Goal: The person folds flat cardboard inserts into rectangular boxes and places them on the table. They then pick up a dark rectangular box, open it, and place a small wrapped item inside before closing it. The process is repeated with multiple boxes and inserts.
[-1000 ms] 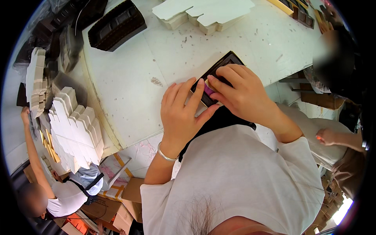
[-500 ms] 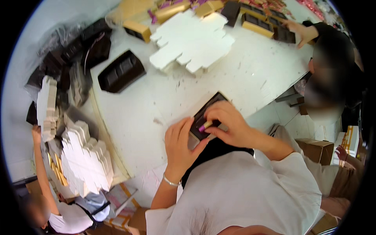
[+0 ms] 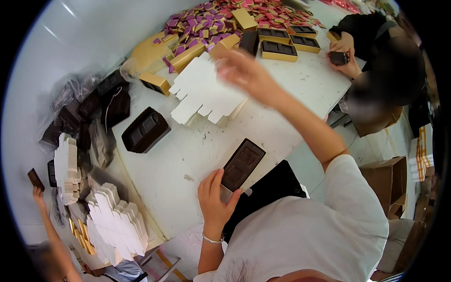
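Note:
A dark brown plastic tray (image 3: 243, 163) with moulded hollows lies tilted at the table's near edge, a thin pale rim showing along its side. My left hand (image 3: 215, 196) grips its near left end, fingers along one side and the thumb at the lower corner. Stretched far over the table, my right hand (image 3: 246, 75) is smeared by motion above the stacked white card blanks (image 3: 199, 91). Its fingertips come close to a gold box (image 3: 225, 45); whether they touch or hold anything is unclear.
A heap of purple, pink and gold wrapped pieces (image 3: 202, 26) fills the far side. Gold boxes with brown trays (image 3: 279, 50) stand beside it. At left are a stack of brown trays (image 3: 145, 130) and more white blanks (image 3: 115, 221). Co-workers' hands (image 3: 345, 56) show at both sides.
My right hand has left the tray, where it held a small purple-and-gold piece, and swung far forward. That piece no longer shows at the tray. My left hand stays on the tray.

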Demonstrator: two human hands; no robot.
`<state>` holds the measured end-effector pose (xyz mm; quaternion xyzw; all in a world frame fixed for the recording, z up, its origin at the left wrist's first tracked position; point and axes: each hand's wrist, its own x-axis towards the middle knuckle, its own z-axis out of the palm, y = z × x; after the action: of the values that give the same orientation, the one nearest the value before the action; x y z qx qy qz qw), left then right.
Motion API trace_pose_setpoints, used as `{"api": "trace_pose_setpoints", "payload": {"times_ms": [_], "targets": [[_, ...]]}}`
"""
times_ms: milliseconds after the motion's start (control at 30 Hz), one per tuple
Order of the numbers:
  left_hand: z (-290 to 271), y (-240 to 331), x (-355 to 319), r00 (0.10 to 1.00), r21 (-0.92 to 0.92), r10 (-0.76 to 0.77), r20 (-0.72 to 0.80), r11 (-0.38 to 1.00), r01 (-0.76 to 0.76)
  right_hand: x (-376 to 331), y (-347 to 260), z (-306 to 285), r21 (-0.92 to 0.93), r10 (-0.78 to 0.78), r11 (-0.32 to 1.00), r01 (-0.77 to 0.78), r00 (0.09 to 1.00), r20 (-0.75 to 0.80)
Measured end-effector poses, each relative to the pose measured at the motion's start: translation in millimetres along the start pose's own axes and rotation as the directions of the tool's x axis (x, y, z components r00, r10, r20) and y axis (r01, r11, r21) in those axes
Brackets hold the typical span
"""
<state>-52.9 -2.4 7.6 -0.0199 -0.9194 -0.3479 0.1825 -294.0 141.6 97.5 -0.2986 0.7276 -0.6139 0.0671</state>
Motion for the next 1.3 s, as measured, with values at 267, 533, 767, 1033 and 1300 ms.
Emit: {"api": "trace_pose_setpoints", "payload": {"times_ms": [267, 533, 767, 1033, 1300], "targets": [[3, -3, -1, 0.999, 0.004, 0.027, 0.022, 1.0, -0.027, -131, 44, 37, -0.45, -0.319, 0.847, 0.283, 0.948, -0.006], [5, -2, -2, 0.999, 0.015, 0.035, 0.015, 0.999, -0.035, -138, 59, 35, -0.368, -0.195, 0.914, 0.174, 0.981, -0.022], [5, -1, -3, 1.0, 0.025, 0.015, 0.018, 1.0, -0.016, -139, 58, 36, -0.341, -0.203, 0.923, 0.179, 0.978, -0.036], [6, -1, -3, 0.999, 0.028, 0.026, 0.022, 0.999, -0.026, -141, 60, 36, -0.334, -0.213, 0.924, 0.187, 0.976, -0.044], [5, -1, -4, 0.999, 0.037, 0.026, 0.022, 0.999, -0.027, -140, 58, 36, -0.342, -0.212, 0.921, 0.187, 0.977, -0.035]]}}
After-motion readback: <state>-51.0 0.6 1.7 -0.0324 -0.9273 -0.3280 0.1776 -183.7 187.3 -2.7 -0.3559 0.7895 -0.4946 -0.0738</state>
